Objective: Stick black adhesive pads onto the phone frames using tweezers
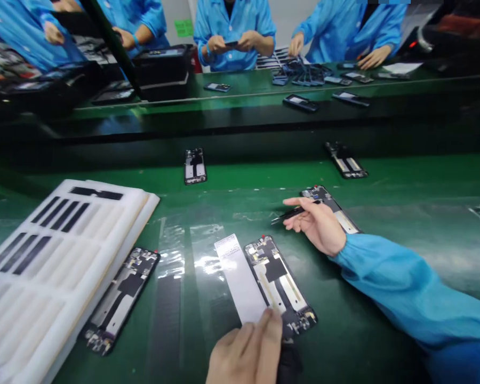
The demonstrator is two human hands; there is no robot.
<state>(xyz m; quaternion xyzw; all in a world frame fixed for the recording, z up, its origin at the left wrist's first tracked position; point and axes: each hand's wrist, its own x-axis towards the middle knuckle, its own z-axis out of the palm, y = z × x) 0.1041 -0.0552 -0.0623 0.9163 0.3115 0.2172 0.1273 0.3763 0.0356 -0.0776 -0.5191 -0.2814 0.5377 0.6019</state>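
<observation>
An opened phone body [275, 269] lies face up on the green bench, beside a white strip [240, 282] with small print at its top end. My left hand [248, 346] is over the strip's lower end, its fingers together at the edge between strip and phone. My right hand [318, 224] holds dark tweezers [294, 213], tips pointing left, above and right of that phone. Behind this hand lies another opened phone [340, 213], partly covered by it. Clear film strips [208, 234] lie flat left of the white strip.
White foam trays [104, 229] with black strips are stacked at left, beside an opened phone [122, 298]. Two more phones [195, 166] [346, 160] lie farther back. Beyond a raised ledge, people in blue coats handle parts.
</observation>
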